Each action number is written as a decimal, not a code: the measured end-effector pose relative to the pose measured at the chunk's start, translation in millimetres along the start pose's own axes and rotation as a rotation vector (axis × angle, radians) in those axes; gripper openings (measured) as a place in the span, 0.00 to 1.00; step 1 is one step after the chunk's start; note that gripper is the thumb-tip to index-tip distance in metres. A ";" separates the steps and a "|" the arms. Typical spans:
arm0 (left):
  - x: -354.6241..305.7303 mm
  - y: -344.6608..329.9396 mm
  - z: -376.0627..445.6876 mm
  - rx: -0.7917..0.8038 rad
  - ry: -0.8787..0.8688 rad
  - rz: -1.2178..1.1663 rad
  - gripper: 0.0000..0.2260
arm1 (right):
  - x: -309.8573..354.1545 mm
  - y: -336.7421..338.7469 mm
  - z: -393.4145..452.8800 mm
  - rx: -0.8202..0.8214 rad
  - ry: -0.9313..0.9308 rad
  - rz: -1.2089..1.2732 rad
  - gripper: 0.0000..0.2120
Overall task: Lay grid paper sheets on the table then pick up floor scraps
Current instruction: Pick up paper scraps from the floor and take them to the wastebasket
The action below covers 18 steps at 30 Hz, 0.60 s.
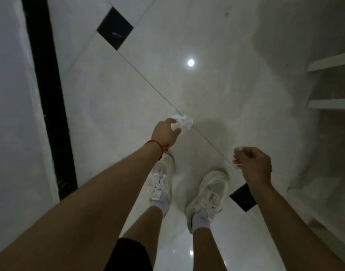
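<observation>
The fingertips of the left hand (pixel 165 132) are hidden behind its own knuckles, so their contact with the crumpled white paper scrap (pixel 183 121) cannot be judged. Only a sliver of the small white scrap (pixel 237 148) shows past the curled fingers of the right hand (pixel 253 165). The white shelf boards (pixel 329 83) are cut off by the right edge. Both forearms leave the bottom edge.

Glossy white tile floor (pixel 216 90), diagonal grout lines, black diamond insets (pixel 115 28) at 11 and 4 o'clock. Black strip (pixel 48 94) at 9. White shelves (pixel 331 83) at 3. Ceiling-light reflection (pixel 190 62) near center.
</observation>
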<state>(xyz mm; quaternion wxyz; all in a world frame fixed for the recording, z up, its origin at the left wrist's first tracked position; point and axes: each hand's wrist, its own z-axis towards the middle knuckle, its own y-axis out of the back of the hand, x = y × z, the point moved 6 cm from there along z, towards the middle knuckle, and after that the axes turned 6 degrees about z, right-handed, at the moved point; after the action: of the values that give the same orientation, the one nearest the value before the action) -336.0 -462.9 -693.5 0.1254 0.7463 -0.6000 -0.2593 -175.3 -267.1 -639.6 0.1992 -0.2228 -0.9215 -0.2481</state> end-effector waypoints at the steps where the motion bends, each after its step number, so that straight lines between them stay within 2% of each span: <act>1: 2.5 -8.5 16.6 -0.030 -0.002 -0.006 0.19 | -4.8 -5.9 10.2 0.012 0.011 -0.013 0.07; 7: 10.0 -55.5 82.6 -0.131 -0.089 0.039 0.21 | -33.3 -28.4 48.5 0.006 0.039 -0.028 0.07; 10: 9.2 -64.6 93.8 -0.209 -0.139 0.083 0.14 | -41.8 -35.3 55.5 0.003 0.037 -0.016 0.07; 13: 10.6 -67.9 94.2 -0.207 -0.143 0.133 0.10 | -39.9 -38.0 56.5 -0.006 0.037 -0.014 0.08; 18: 15.0 -35.5 51.4 -0.235 -0.075 -0.075 0.09 | -11.1 -32.3 34.7 -0.017 0.024 0.028 0.08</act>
<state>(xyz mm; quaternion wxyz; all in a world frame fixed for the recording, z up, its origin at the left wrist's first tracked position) -332.0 -462.1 -757.6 0.1797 0.7381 -0.5416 -0.3600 -191.5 -276.7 -684.4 0.2119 -0.2342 -0.9137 -0.2556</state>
